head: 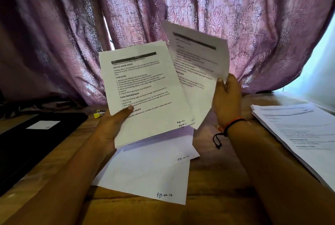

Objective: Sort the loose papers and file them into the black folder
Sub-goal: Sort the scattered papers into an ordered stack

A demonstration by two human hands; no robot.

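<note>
Head cam looking down at the desk (217, 179), going left to right. At the left edge lies the black folder (27, 148), closed as far as I can tell, with a white label (43, 124) on its cover and no papers in it that I can see. Just past its far corner sits a yellow highlighter (98, 114).

Next is the left hand (112, 125), up over the middle of the desk. Its fingers are curled behind a sheaf of printed pages (145, 94) and the thumb (129, 107) pins the front. Handwritten "Page no 1" and a second number peek out at the bottom corner, so that's at least two pages. Under it, flat on the desk toward the front edge, are two loose sheets (145, 170) marked 10 and 12.

The right hand (227, 97) pinches a printed page (195, 58) by its lower edge, with the page's left side overlapped by the sheaf. It's blurry, so I can't swear it's only one. At the right edge sits a stack of papers (299, 134).

Risk-wise, my guess is the sheaf is the weak spot. It's fanned and gripped at one low corner, so pages could slide out or end up misordered when the right page goes in. That thin right-hand pinch could also let its page flop or crease.

Count: one folder, one highlighter, two held lots, two loose sheets, one stack.
</note>
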